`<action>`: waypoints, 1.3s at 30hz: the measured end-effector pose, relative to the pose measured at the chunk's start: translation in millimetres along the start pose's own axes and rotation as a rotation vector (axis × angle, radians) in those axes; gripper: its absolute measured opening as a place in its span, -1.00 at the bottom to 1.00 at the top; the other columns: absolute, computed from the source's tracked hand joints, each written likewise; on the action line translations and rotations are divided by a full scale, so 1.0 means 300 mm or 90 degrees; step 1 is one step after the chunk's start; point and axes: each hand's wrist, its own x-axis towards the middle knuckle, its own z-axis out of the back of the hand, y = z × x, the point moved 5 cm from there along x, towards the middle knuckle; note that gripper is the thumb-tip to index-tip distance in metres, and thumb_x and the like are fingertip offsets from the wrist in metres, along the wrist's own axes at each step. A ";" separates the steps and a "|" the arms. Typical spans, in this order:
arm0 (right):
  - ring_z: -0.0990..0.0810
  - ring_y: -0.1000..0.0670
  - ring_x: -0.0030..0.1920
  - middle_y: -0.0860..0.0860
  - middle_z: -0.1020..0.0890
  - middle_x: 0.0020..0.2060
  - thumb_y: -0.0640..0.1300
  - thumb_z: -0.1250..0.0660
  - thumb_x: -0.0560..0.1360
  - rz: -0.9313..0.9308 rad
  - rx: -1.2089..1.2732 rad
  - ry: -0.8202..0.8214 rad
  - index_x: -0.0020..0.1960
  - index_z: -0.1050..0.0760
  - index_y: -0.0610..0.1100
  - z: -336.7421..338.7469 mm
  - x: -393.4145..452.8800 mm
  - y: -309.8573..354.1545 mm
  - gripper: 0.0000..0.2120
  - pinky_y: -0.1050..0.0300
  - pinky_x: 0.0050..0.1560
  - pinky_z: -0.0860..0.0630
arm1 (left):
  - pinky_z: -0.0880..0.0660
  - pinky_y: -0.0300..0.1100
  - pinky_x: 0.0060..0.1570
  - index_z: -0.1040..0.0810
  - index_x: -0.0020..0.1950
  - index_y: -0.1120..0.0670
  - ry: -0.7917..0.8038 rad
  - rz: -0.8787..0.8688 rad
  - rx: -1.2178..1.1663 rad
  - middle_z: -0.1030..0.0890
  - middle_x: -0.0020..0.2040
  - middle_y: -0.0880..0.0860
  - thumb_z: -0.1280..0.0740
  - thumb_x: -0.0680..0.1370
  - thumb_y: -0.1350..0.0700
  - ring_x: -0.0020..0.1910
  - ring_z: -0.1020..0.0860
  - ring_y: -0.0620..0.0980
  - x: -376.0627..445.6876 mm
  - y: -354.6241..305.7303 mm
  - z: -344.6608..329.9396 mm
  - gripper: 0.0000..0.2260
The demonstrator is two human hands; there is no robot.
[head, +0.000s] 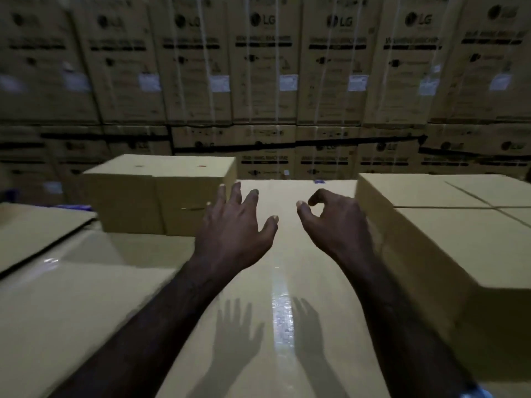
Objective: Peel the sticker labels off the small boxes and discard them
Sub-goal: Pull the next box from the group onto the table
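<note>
Both my arms reach forward over a large taped cardboard carton (143,311). My left hand (234,225) hovers with its fingers spread and holds nothing. My right hand (336,219) hangs beside it, thumb and forefinger curled toward each other, with nothing visible between them. A smaller plain cardboard box (161,193) stands just beyond and to the left of my left hand. Another cardboard box (448,225) stands close to the right of my right hand. No sticker label shows on either box from here.
A shiny strip of clear tape (283,317) runs down the carton's middle seam. A loose cardboard flap (37,234) lies at the left. A wall of stacked LG cartons (267,67) with white labels fills the background. The light is dim.
</note>
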 end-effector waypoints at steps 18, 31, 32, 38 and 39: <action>-0.61 -0.10 -0.06 -0.08 -0.67 -0.05 0.13 -0.27 0.46 0.079 0.069 0.166 0.08 -0.59 -0.08 -0.696 0.290 0.516 -0.65 0.02 -0.06 -0.59 | -0.03 0.16 0.46 -0.11 0.56 0.00 0.006 0.166 0.083 -0.02 0.59 0.10 -0.18 0.56 -0.20 0.55 0.01 0.16 0.334 0.755 0.013 -0.37; -0.58 -0.13 0.04 -0.12 -0.63 0.07 0.10 -0.27 0.49 -0.028 -0.004 0.130 0.23 -0.50 -0.11 -1.094 0.531 0.568 -0.59 0.01 -0.04 -0.56 | -0.02 0.21 0.48 -0.13 0.55 0.06 0.099 0.080 0.079 -0.04 0.58 0.15 -0.14 0.58 -0.20 0.54 -0.01 0.20 0.757 1.130 -0.245 -0.39; -0.57 -0.13 0.06 -0.12 -0.63 0.10 0.11 -0.27 0.49 -0.037 -0.008 0.128 0.25 -0.49 -0.11 -1.128 0.550 0.568 -0.58 0.02 -0.03 -0.55 | -0.01 0.22 0.48 -0.13 0.54 0.07 0.106 0.072 0.084 -0.05 0.58 0.16 -0.13 0.58 -0.20 0.54 -0.01 0.21 0.791 1.162 -0.266 -0.39; -0.54 -0.15 0.18 -0.11 -0.58 0.22 0.15 -0.24 0.53 -0.075 -0.046 0.140 0.36 -0.43 -0.12 -1.334 0.618 0.558 -0.49 -0.08 0.09 -0.56 | 0.05 0.23 0.48 -0.09 0.56 0.06 0.138 0.041 0.108 -0.05 0.57 0.18 -0.05 0.58 -0.28 0.54 -0.01 0.23 0.966 1.329 -0.396 -0.35; -0.52 -0.15 0.22 -0.12 -0.55 0.25 0.16 -0.22 0.54 -0.079 -0.057 0.148 0.38 -0.41 -0.11 -1.363 0.626 0.552 -0.48 -0.11 0.13 -0.55 | 0.07 0.23 0.48 -0.08 0.56 0.05 0.144 0.037 0.112 -0.05 0.57 0.19 -0.03 0.58 -0.29 0.54 -0.01 0.24 0.988 1.345 -0.416 -0.35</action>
